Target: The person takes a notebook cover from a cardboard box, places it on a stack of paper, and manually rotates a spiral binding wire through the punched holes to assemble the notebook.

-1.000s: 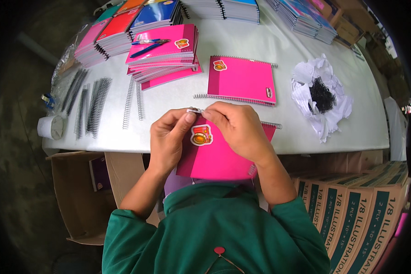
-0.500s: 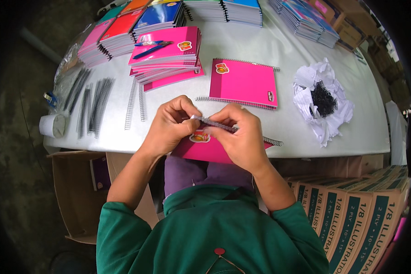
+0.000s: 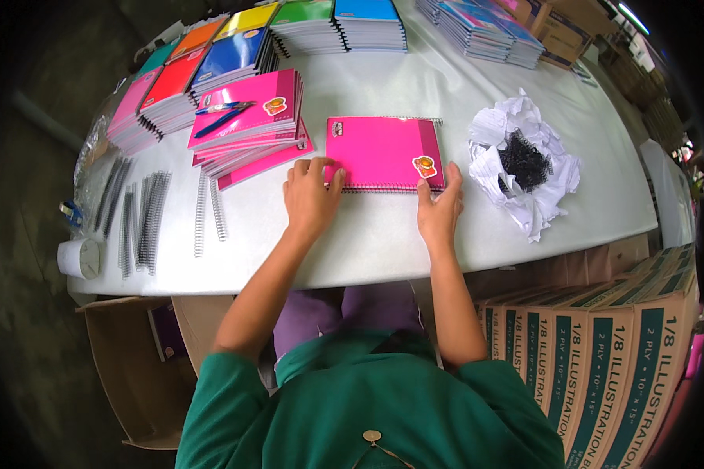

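Observation:
A pink spiral notebook (image 3: 379, 152) lies flat in front of me, its wire coil along the near edge and a sticker at its near right corner. A second coil (image 3: 438, 121) shows along the far edge, from another notebook under it. My left hand (image 3: 310, 195) grips the near left corner, thumb beside the coil. At the near right corner, my right hand (image 3: 440, 205) holds the edge between thumb and fingers. Left of these, a pink notebook stack (image 3: 250, 117) carries a blue pen (image 3: 223, 123) and a blue-handled tool (image 3: 217, 108).
Loose wire coils (image 3: 145, 223) lie at the left by a white roll (image 3: 78, 258). Crumpled white paper (image 3: 555, 187) holds black wire scraps (image 3: 524, 162) at the right. Coloured notebook stacks (image 3: 305, 35) line the back. Cartons (image 3: 602, 367) and an open box (image 3: 137, 375) stand below the table.
Both hands have moved forward from the table's near edge, taking the pink notebook from my lap side onto the notebook on the table. It now lies flat, and the view has shifted slightly.

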Demonstrator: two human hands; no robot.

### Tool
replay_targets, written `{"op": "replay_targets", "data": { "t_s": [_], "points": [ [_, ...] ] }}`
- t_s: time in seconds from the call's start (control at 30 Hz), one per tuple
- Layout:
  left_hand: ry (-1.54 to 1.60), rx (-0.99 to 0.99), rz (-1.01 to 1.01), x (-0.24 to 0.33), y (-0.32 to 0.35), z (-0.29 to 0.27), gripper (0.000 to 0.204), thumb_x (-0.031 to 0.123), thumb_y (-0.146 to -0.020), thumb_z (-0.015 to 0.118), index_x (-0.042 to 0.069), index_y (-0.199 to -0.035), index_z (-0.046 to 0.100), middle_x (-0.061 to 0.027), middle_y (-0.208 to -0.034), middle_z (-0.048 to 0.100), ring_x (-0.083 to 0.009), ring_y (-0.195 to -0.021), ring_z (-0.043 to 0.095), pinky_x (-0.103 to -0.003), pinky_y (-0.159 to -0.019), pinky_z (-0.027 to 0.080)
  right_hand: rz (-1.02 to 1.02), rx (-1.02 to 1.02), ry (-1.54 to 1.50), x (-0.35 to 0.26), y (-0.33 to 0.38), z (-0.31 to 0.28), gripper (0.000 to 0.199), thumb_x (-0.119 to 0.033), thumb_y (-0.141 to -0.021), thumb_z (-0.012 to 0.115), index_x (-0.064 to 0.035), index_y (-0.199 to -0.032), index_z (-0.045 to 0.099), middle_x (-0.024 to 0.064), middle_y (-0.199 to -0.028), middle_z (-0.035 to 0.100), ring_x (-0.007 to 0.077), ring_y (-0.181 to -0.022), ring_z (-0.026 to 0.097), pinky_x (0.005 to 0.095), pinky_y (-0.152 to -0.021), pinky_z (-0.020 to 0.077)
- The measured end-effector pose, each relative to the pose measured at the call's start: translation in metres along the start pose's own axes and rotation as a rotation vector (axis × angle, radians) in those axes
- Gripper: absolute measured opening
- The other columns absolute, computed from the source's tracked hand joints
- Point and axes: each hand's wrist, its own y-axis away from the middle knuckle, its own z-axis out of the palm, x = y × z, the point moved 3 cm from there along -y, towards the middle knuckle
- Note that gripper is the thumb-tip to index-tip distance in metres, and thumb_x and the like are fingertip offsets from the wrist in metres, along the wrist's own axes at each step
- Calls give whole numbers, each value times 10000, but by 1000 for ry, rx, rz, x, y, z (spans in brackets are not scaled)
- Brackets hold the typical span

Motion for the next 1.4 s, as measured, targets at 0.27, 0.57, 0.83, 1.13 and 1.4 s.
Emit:
{"op": "replay_targets", "data": {
  "t_s": [0.27,0.57,0.83,1.13,1.4],
  "points": [
    [-41,-208,83,-2,16,-14,485,235,-759,693,72,-1180,518,-111,-1097,591,-263,-1009,555,-385,-833,403,87,-165,-26,-6,-1,-3,655,-150,-792,654,5,-1341,334,247,-1212,503,328,-1010,538,373,-902,411],
    [-452,160,352,-45,-74,-89,245,183,-811,606,112,-1042,643,-104,-1032,629,-262,-948,604,-345,-831,464,17,-20,-28,-13,3,-7,677,-78,-751,633,-48,-1350,319,171,-1276,443,350,-1204,315,472,-1016,222],
    [76,335,440,-30,-128,-188,207,117,-867,542,50,-1048,616,-135,-870,653,-302,-771,628,-339,-671,494,-281,88,-291,-69,-3,-23,578,-40,-774,615,-8,-1300,378,152,-1286,464,297,-1226,357,431,-1027,243],
    [-85,279,570,45,33,-160,425,26,-717,675,79,-1117,543,-97,-1074,559,-238,-1054,509,-332,-879,381,-161,-702,-720,-140,14,-10,275,-27,-819,631,18,-1086,580,81,-935,638,147,-848,595,278,-764,467],
    [1085,-23,-204,-50,96,-65,511,10,-829,520,-8,-1301,324,-52,-1155,493,-147,-1076,476,-294,-956,348,-3,-757,-900,-75,43,-14,161,-20,-792,661,57,-929,628,119,-921,660,117,-778,597,260,-734,484]
  ]
}}
